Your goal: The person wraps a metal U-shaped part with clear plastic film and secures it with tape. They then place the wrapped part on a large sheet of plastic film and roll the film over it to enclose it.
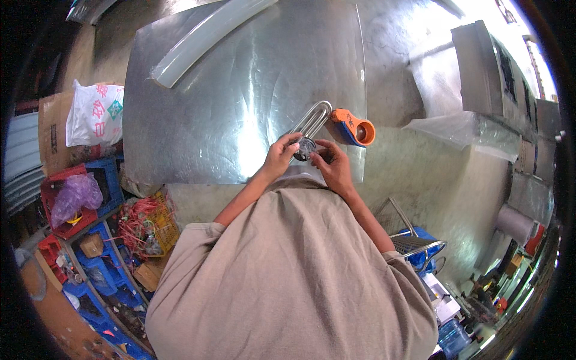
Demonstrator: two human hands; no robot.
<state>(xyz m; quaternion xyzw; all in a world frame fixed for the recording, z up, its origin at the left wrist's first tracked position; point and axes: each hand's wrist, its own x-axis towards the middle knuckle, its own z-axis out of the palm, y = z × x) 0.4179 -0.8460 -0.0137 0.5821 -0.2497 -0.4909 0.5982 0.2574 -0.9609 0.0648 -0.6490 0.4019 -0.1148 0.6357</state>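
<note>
Near the front edge of the metal-topped table (pixel 198 120), I hold a heating element with bent metal tubes (pixel 316 117) that point away from me and to the right. My left hand (pixel 280 157) is closed round it where the tubes meet its round dark end (pixel 305 149). On the other side, my right hand (pixel 333 167) has its fingers bent and pinched at that same end. Something clear and shiny, perhaps plastic film, shows between the fingertips. Just right of the tubes lies an orange and blue tool with a ring-shaped end (pixel 354 128), touched by neither hand.
A long translucent strip (pixel 207 42) lies across the table's far left. Left of the table are a white sack (pixel 96 114), blue bins (pixel 107 186) and a yellow basket (pixel 162 225) of red strands. A metal-framed chair (pixel 420 245) stands behind my right arm; wrapped boxes (pixel 480 66) stand far right.
</note>
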